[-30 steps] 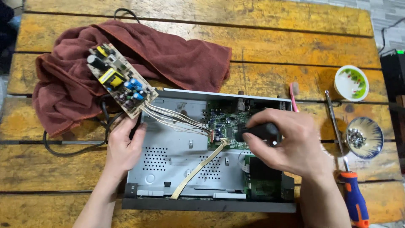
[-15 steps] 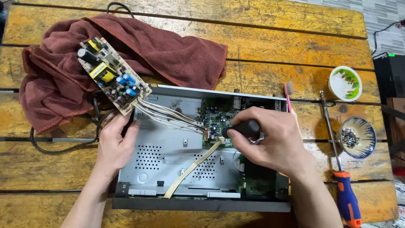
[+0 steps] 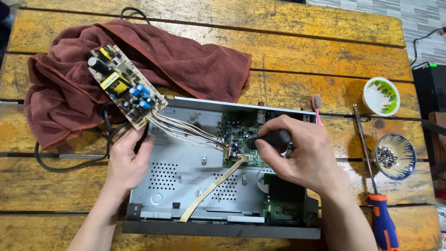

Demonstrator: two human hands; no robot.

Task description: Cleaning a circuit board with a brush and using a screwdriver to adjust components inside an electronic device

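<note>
Right hand [image 3: 304,151] curls palm-down, gripping a black tool handle [image 3: 272,138] over the green circuit board [image 3: 241,137]; left hand [image 3: 125,160], open, braces the metal chassis [image 3: 186,172] edge.

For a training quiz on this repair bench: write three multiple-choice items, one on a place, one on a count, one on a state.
1. Where does the small tan circuit board with yellow and blue parts lie?
A. on the crumpled maroon towel
B. in a bowl
C. on the floor

2. How many bowls stand on the yellow wooden plank table?
A. none
B. two
C. five

3. What state is the grey metal device case in?
A. closed
B. wrapped
C. open, boards exposed

Answers:
1 A: the board rests on the towel's edge beside the case.
2 B: a white bowl with green inside and a blue-patterned bowl of small metal parts.
3 C: the green board shows under the right hand gripping a black handle; the left hand steadies the case's edge.
</note>
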